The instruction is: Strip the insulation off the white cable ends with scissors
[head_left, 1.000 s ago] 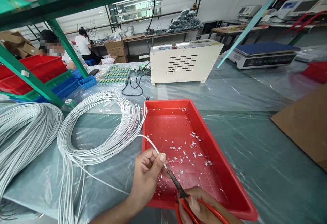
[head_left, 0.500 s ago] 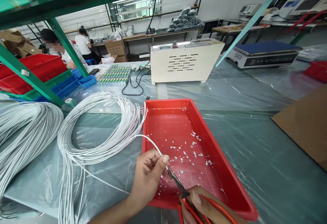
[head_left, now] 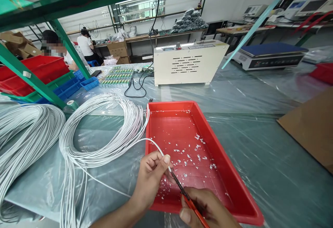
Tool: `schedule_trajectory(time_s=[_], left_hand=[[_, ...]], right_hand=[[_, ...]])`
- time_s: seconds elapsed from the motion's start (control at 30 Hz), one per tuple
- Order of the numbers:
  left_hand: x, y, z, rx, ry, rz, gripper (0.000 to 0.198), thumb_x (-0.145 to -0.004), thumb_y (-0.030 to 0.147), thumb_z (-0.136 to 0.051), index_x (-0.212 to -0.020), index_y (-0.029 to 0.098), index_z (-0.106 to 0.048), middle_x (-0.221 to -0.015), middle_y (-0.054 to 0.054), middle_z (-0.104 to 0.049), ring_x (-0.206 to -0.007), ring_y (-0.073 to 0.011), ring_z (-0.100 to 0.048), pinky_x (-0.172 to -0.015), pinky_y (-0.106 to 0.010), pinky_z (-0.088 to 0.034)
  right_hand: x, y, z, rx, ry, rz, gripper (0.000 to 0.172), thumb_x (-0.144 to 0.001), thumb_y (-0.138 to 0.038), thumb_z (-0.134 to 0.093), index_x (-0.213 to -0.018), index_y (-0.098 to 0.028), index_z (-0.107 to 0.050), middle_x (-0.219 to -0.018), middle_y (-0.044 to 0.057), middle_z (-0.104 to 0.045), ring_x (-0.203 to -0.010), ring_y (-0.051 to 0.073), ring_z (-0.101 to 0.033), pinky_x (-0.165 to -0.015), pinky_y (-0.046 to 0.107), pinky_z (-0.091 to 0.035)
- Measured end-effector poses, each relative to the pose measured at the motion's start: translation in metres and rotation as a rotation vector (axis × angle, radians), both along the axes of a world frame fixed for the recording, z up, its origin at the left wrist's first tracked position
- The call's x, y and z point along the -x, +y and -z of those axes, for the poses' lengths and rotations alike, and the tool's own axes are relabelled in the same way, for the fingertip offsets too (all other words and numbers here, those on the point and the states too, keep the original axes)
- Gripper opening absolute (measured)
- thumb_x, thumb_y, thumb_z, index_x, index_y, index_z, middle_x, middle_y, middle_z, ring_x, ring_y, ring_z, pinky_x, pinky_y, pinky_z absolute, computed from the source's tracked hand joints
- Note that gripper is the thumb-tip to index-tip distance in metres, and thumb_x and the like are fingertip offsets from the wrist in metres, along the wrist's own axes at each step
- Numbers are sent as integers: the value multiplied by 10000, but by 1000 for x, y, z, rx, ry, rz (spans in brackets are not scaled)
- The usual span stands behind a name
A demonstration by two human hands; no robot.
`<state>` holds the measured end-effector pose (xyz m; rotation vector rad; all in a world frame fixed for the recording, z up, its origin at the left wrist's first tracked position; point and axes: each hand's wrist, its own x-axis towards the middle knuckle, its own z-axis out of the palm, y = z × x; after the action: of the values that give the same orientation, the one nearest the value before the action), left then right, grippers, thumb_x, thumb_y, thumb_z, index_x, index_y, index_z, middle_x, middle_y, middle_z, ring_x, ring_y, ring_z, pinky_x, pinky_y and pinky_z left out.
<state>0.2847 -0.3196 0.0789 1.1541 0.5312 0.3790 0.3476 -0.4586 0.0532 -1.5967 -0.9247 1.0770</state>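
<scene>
In the head view, my left hand pinches a white cable close to its end, over the near left part of a red tray. The cable arcs back to a large tied coil of white cables left of the tray. My right hand is closed around orange-handled scissors. Their dark blades point up and left, with the tips right at the cable end by my left fingers. Whether the blades touch the cable I cannot tell. Small white and silvery scraps are scattered over the tray floor.
Another bundle of white cables lies at far left. Behind the tray stand a cream machine and a batch of small green boards. At right are a scale and cardboard. A green shelf post rises at left.
My right hand has rolled over, so the scissors appear edge-on and their handles look closer together. My left hand and the cable have barely shifted.
</scene>
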Motion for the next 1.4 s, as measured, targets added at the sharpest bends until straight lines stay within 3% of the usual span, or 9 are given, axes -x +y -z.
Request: schedule_trajectory(time_s=[0.2, 0.4, 0.57, 0.67, 0.8, 1.4], left_hand=[[1, -1, -1, 15, -1, -5, 285, -767, 366, -598, -612, 128, -567, -478, 23, -555, -395, -69, -507, -445, -168, -390], [0, -1, -2, -15, 13, -3, 284, -775, 366, -582, -617, 132, -554, -484, 16, -555, -423, -88, -515, -469, -195, -421], [3, -6, -2, -236, 30, -46, 287, -782, 334, -575, -575, 140, -538, -504, 12, -555, -493, -100, -532, -520, -197, -423], [7, -11, -1, -378, 43, -51, 241, -791, 287, -571, -598, 142, -574, -565, -1, -603, -547, -106, -541, -551, -195, -420], [11, -16, 1, -516, 40, -37, 196, -787, 238, -580, -616, 148, -607, -597, -4, -637, -573, -116, -564, -581, -202, -438], [11, -20, 6, -694, -196, -36, 133, -742, 52, -594, -704, 154, -671, -672, 6, -692, -603, -106, -629, -611, -183, -492]], right_hand=[[-4, 2, -4, -26, -253, 9, 431, -769, -501, -524, -576, -202, -281, -521, -58, -267, -478, 110, -262, -429, 228, -165], [-2, 1, -7, -3, -473, 111, 440, -723, -426, -643, -584, -200, -293, -526, -62, -308, -471, 110, -269, -447, 230, -162], [-1, 2, -6, -161, -376, 272, 283, -796, -317, -520, -588, -200, -368, -532, -40, -379, -471, 123, -338, -450, 226, -262], [-2, 5, -12, -216, -300, 407, 194, -781, -280, -540, -626, -195, -460, -535, -40, -417, -460, 121, -368, -434, 218, -291], [-2, 7, -17, -272, -255, 481, 119, -759, -240, -569, -664, -191, -515, -544, -41, -444, -465, 119, -405, -427, 209, -321], [1, 11, -8, -430, -351, 558, 77, -731, -151, -558, -711, -225, -552, -571, -72, -502, -453, 98, -438, -438, 161, -369]])
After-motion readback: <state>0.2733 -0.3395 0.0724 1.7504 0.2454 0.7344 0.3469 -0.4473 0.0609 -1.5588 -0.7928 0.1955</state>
